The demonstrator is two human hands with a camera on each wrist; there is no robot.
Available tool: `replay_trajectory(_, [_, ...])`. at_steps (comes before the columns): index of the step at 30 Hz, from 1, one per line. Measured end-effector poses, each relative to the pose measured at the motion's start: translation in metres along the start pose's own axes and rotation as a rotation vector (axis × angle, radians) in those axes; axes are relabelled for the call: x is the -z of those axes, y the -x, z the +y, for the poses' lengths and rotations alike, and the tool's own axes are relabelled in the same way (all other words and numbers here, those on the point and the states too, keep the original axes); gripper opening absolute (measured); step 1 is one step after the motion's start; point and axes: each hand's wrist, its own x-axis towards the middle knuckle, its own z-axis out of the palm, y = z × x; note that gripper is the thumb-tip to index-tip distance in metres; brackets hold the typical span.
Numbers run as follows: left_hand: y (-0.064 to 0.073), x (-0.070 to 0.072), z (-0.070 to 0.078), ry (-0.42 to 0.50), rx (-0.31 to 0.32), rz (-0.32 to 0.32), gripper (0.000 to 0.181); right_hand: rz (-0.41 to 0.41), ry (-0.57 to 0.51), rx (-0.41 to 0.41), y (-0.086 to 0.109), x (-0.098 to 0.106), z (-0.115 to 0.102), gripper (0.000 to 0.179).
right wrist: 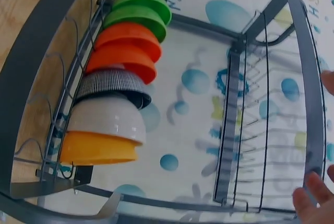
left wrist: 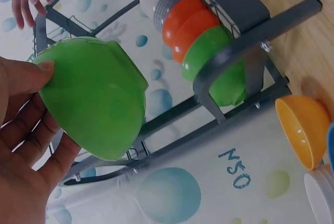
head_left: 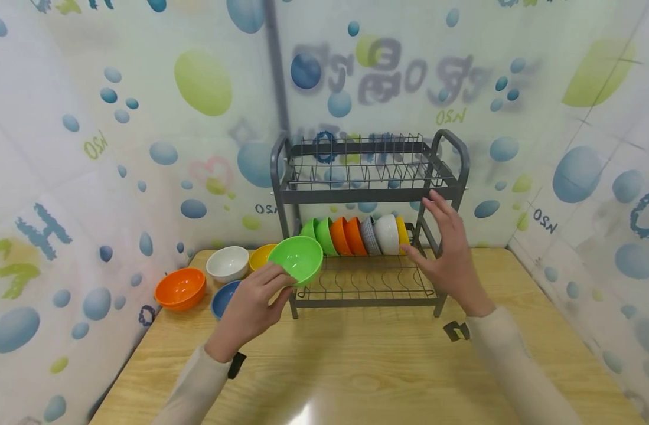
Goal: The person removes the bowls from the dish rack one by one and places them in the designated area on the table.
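My left hand [head_left: 254, 306] holds a light green bowl [head_left: 297, 258] by its rim, in front of the rack's left side. In the left wrist view the thumb lies on the near edge of that green bowl [left wrist: 96, 96]. Beside the right post of the dark grey two-tier dish rack [head_left: 367, 195], my right hand [head_left: 454, 262] is raised with fingers spread and nothing in it. A row of tilted bowls lines the lower tier: green bowls [right wrist: 138, 12], orange bowls [right wrist: 125, 51], a grey striped bowl [right wrist: 115, 85], a white bowl [right wrist: 107, 117] and a yellow bowl [right wrist: 99, 148].
Left of the rack on the wooden table [head_left: 345, 366] stand an orange bowl [head_left: 180, 290], a white bowl [head_left: 227, 264], a yellow bowl [head_left: 260, 255] and a blue bowl [head_left: 223, 298], partly hidden by my left hand. Patterned walls [head_left: 143, 88] enclose the table.
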Motion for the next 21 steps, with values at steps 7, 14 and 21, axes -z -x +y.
replay_trajectory(7, [0.013, 0.012, -0.006, -0.045, 0.031, 0.038, 0.017, 0.240, 0.007, -0.138, 0.000, 0.008, 0.018, 0.084])
replay_trajectory(14, [0.029, 0.021, -0.018, -0.063, 0.072, 0.090, 0.019, 0.247, -0.072, -0.424, 0.001, 0.015, 0.031, 0.085])
replay_trajectory(21, [0.050, 0.028, -0.033, -0.100, 0.144, 0.127, 0.024, 0.169, -0.120, -0.638, -0.002, 0.019, 0.042, 0.067])
